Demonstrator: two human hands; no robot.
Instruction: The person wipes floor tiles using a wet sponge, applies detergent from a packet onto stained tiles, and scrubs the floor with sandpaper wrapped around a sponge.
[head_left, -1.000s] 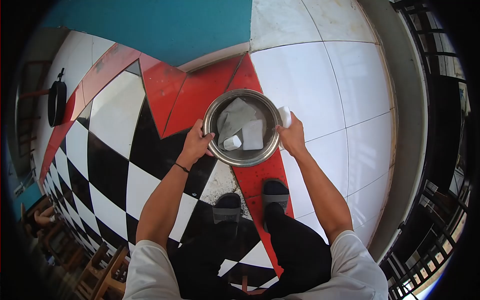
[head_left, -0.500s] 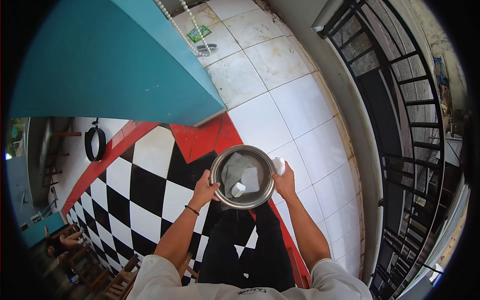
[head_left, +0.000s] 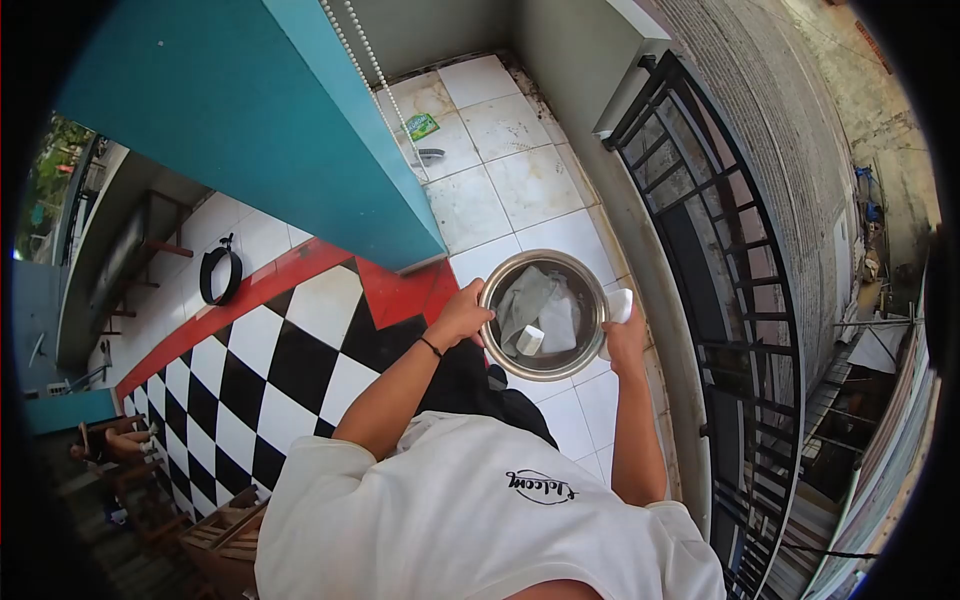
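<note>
A round metal basin is held out in front of my body at waist height. Inside it lie a grey cloth, a paler cloth and a small white block. My left hand is closed on the left side of the rim, thumb on top. On the opposite side my right hand grips the rim and also keeps a white object against the basin's outside; its kind is hard to make out.
A teal wall juts in at left, with a bead chain by its edge. A green packet and a brush-like item lie on white tiles beyond. Black railing runs along the right. A person is at lower left.
The basin, held by both hands, has shifted right and a little up in view, away from my legs. My view has tilted and turned, showing more of my shirt and the far corner.
</note>
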